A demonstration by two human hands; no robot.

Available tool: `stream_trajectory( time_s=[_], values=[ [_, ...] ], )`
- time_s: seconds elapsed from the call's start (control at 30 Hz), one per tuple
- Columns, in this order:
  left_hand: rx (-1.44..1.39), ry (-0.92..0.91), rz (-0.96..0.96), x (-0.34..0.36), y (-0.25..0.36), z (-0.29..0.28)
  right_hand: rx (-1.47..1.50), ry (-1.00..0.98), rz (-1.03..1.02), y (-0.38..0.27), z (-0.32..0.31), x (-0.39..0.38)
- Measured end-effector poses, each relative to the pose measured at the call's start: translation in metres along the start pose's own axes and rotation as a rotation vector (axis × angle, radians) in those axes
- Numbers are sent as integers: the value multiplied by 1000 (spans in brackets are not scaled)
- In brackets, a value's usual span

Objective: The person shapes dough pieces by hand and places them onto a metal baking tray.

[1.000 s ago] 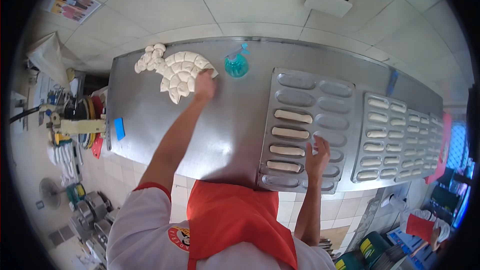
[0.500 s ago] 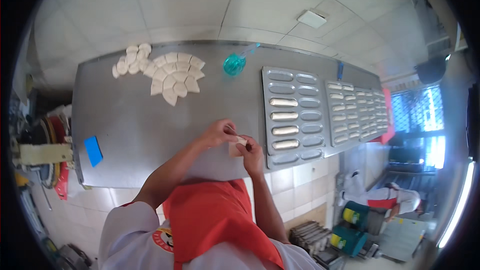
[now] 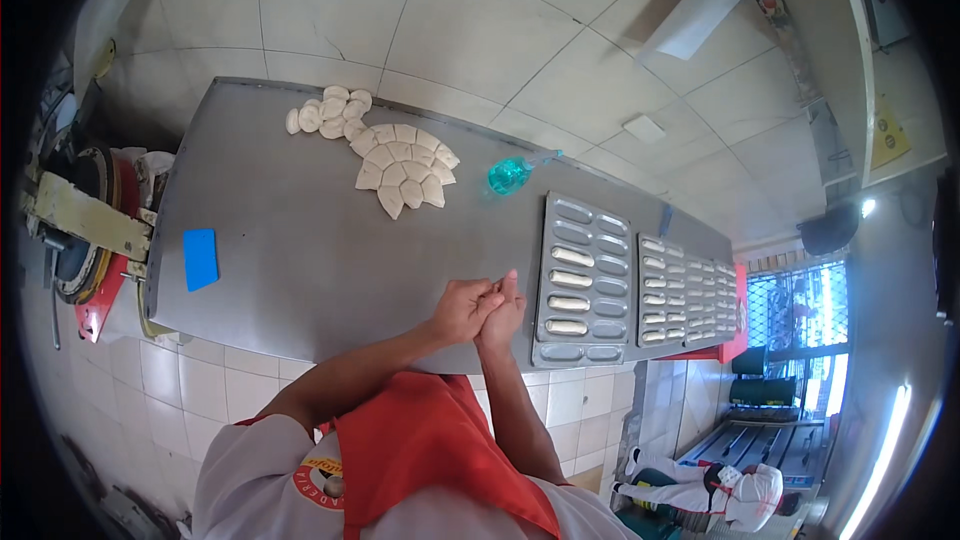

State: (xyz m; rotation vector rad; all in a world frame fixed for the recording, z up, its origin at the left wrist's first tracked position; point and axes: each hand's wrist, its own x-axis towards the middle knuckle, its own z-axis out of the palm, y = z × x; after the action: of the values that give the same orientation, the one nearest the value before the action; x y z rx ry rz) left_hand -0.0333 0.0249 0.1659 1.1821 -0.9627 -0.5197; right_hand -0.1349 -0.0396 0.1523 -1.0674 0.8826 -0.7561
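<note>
1. The dough (image 3: 416,171) should handle as light, soft and a little tacky, easily dented or stretched; the cut pieces (image 3: 383,156) look best taken flat-fingered by an outer edge, the rolls (image 3: 569,304) from beneath or by both ends
2. The cut pieces lie in a fan toward the far edge of the bench (image 3: 290,260), left of its middle; a pile of rounded pieces (image 3: 333,110) adjoins them, nearer the far left corner
3. The left hand (image 3: 463,311) and right hand (image 3: 502,316) press together, fingers folded, toward the bench's near edge, just left of the near tray (image 3: 590,292); I cannot tell whether dough sits between them
4. Four rolls lie in the near tray, all in its left column, among fourteen wells (image 3: 573,209); a dozen or more cut pieces and roughly ten rounded ones overlap; rolls in the farther trays (image 3: 666,289) are too small to count
5. One teal bottle (image 3: 508,176) stands near the far edge, one blue card (image 3: 200,260) lies by the left edge
</note>
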Motion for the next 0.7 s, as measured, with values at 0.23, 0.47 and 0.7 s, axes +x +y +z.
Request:
stream_trajectory(
  time_s=[0.23, 0.47, 0.7],
  values=[
    [624, 41, -158, -43, -92, -58, -1285, -206, -787, 56, -3, -15],
    [673, -304, -150, -99, -87, -32, -1317, -545, -405, 114, -57, -28],
    [1013, -527, -180, -118, -94, -32, -1594, -556, -656, 128, -62, -26]
  ],
)
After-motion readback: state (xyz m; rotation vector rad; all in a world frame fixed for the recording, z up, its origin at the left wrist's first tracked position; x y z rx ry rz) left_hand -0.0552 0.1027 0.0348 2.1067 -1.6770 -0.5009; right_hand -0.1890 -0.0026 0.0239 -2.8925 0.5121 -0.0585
